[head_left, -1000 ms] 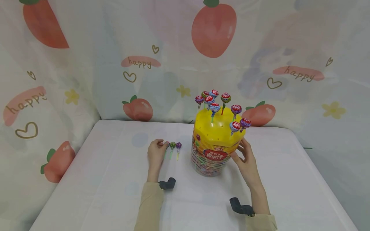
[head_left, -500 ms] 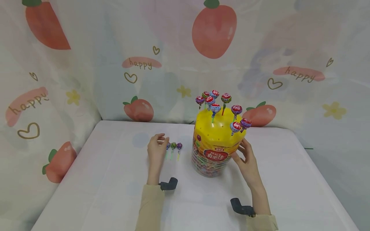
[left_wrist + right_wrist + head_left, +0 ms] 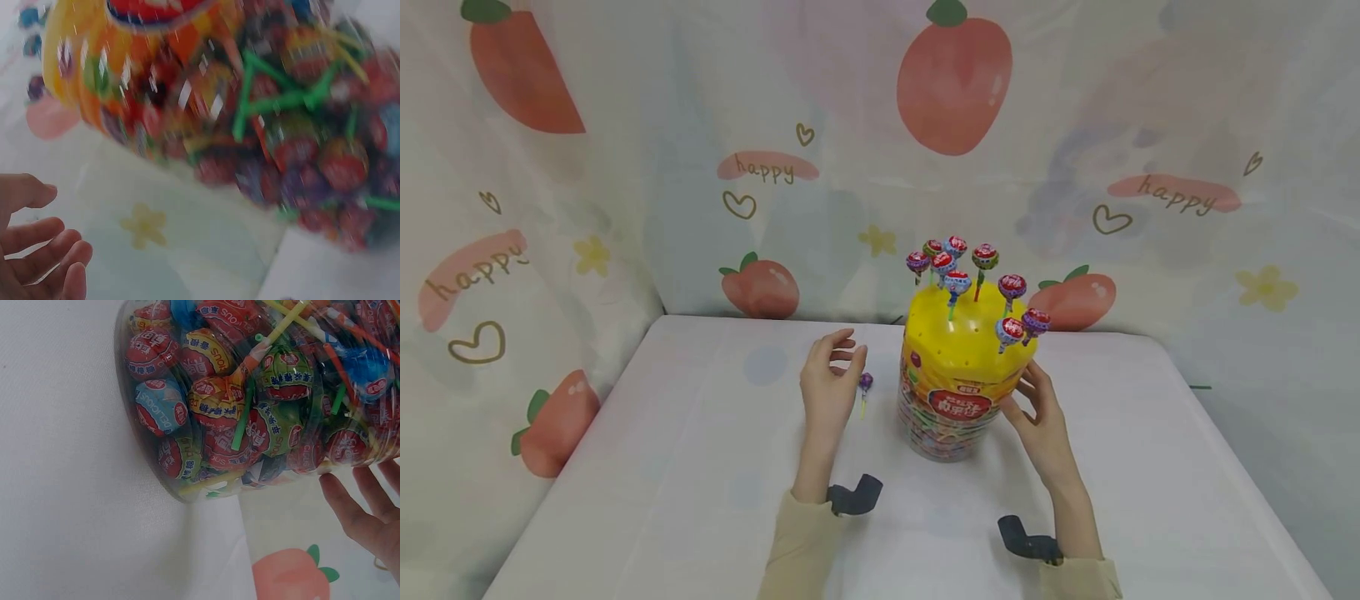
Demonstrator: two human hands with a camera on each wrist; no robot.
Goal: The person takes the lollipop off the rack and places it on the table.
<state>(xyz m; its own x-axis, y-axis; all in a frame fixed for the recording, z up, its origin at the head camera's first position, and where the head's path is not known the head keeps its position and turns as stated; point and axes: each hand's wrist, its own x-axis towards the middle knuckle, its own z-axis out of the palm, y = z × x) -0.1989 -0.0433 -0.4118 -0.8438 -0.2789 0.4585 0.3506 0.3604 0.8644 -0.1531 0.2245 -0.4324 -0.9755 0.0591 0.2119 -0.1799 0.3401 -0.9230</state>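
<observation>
A clear jar [image 3: 943, 440] full of wrapped lollipops, with a yellow lid [image 3: 973, 337], stands on the table. Several lollipops [image 3: 957, 284] stick up from holes in the lid. My right hand [image 3: 1037, 421] touches the jar's right side, its fingertips [image 3: 330, 483] against the plastic. To the left of the jar, my left hand [image 3: 831, 387] has relaxed fingers with a gap to the thumb, and nothing shows between them in the left wrist view. Beside its thumb lies a purple lollipop [image 3: 866, 382] with a yellow stick; other lollipops there are hidden by the hand.
The table has a white cover [image 3: 647, 467]. A patterned backdrop [image 3: 850, 100] with peaches and "happy" lettering rises behind and along the sides. Black wrist-worn camera mounts [image 3: 856, 495] stick out from both wrists.
My left hand has moved right and slightly forward, opening its fingers, and now covers two of the three lollipops on the table. My right hand and the jar stay where they were.
</observation>
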